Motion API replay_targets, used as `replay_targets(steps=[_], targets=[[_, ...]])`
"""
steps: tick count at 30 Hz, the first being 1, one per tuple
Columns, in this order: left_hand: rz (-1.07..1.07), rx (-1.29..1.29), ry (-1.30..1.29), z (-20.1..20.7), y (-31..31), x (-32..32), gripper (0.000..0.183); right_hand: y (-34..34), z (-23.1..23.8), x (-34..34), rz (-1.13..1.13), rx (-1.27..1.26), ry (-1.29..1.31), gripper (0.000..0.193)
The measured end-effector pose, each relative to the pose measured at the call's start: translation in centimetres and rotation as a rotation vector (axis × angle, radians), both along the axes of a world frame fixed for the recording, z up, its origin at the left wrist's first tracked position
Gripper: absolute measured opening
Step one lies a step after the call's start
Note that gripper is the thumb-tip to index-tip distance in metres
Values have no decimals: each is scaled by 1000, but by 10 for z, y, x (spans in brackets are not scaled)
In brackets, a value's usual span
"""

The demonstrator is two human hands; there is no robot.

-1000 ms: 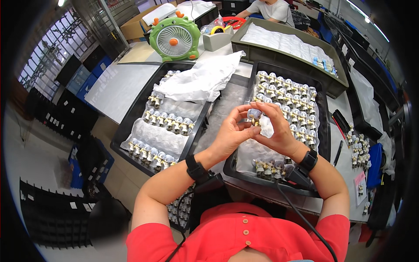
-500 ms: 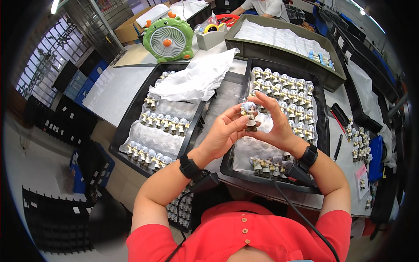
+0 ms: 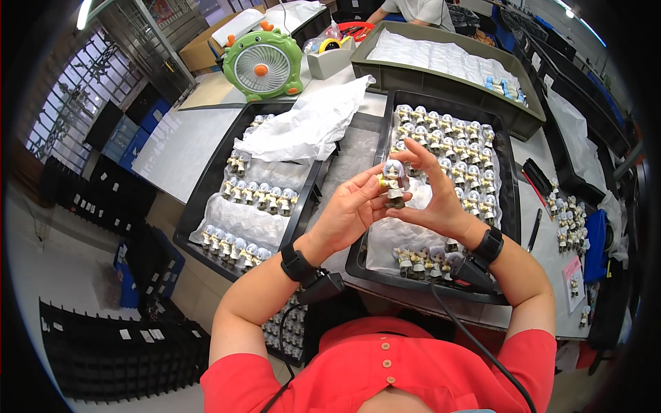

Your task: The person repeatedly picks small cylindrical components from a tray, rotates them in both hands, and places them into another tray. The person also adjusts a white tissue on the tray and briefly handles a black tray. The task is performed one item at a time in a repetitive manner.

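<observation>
In the middle of the view I hold a small figurine [image 3: 395,186] with pale lilac hair, a white outfit and dark boots, upright above the right-hand tray. My left hand [image 3: 354,210] is closed on it, thumb and fingers pinching its left side. My right hand [image 3: 441,203] curves round the other side with thumb and index finger spread apart, the thumb close under the boots. Whether its rear fingers touch the figurine is hidden. Below, the black tray [image 3: 513,206] carries rows of similar figurines [image 3: 451,127], with a few more [image 3: 423,261] near its front edge.
To the left, another black tray [image 3: 182,230] holds figurine rows on white padding, partly under a crumpled white sheet [image 3: 310,124]. A green fan [image 3: 265,67] and a grey-green bin [image 3: 441,76] stand behind. Loose figurines [image 3: 571,224] and a black pen [image 3: 534,230] lie at right.
The figurine has turned so more of its hair and front shows. My right index finger has lifted a little away from its head. Both hands stay in nearly the same place.
</observation>
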State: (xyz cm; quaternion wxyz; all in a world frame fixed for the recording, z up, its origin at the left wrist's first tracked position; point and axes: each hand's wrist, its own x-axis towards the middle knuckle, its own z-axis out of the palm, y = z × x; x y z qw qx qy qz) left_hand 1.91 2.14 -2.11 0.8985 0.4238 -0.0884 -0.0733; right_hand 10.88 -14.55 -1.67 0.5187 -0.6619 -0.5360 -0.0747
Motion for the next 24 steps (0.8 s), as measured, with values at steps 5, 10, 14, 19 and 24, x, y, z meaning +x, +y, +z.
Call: replay_targets(steps=[5, 10, 14, 19, 24], targets=[[15, 24, 36, -7, -2, 0, 45, 0, 0, -2, 12, 26, -78, 95], [78, 134, 33, 1, -15, -6, 44, 4, -3, -3, 46, 13, -273, 90], [114, 262, -26, -7, -11, -5, 43, 6, -5, -2, 58, -7, -262, 90], [17, 100, 38, -3, -6, -3, 42, 6, -3, -3, 52, 2, -244, 89], [61, 214, 72, -13, -9, -4, 45, 8, -9, -5, 98, -40, -189, 93]])
